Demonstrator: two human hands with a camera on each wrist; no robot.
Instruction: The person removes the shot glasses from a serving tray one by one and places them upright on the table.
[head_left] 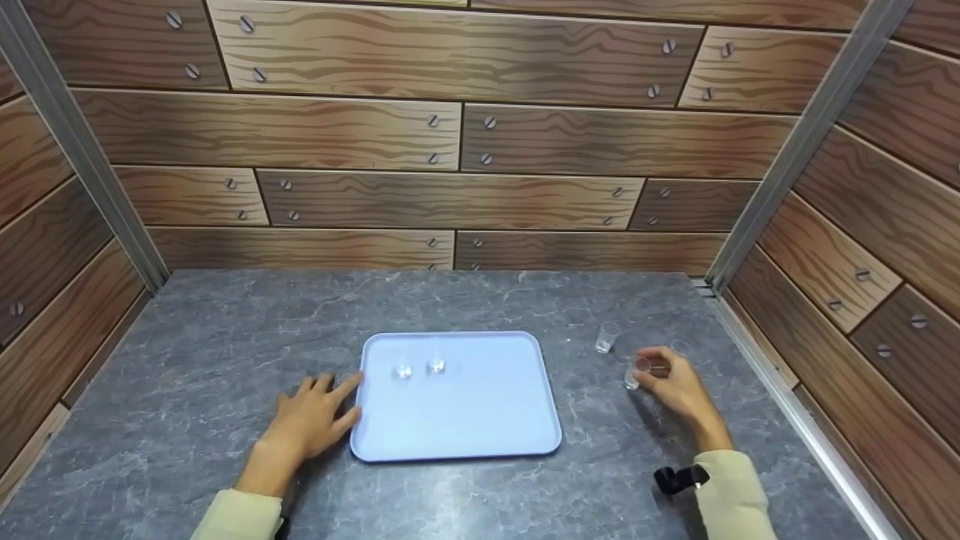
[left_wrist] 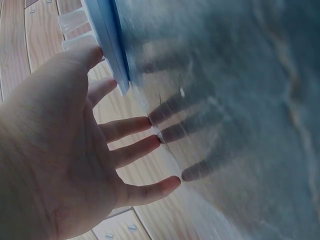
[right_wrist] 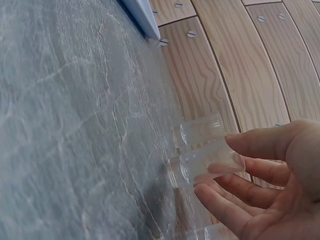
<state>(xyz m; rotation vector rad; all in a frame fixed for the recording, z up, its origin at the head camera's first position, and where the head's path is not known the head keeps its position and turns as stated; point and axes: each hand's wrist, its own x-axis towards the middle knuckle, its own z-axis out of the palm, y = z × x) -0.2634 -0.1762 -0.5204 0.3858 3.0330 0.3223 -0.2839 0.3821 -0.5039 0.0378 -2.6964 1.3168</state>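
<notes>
My right hand pinches a small clear shot glass near its rim, thumb on one side and fingers on the other. In the right wrist view this shot glass stands upright with its base right at the tabletop. Another clear shot glass stands just beyond it, to the left. At the left edge of a light blue tray, my left hand lies with spread fingers; thumb and index finger touch the rim. Two shot glasses, one beside the other, stand on the tray's far left part.
A further clear glass stands behind my right hand, partly hidden. The grey marbled table is bordered by wood-patterned walls at the back and both sides. A metal rail runs along the right edge.
</notes>
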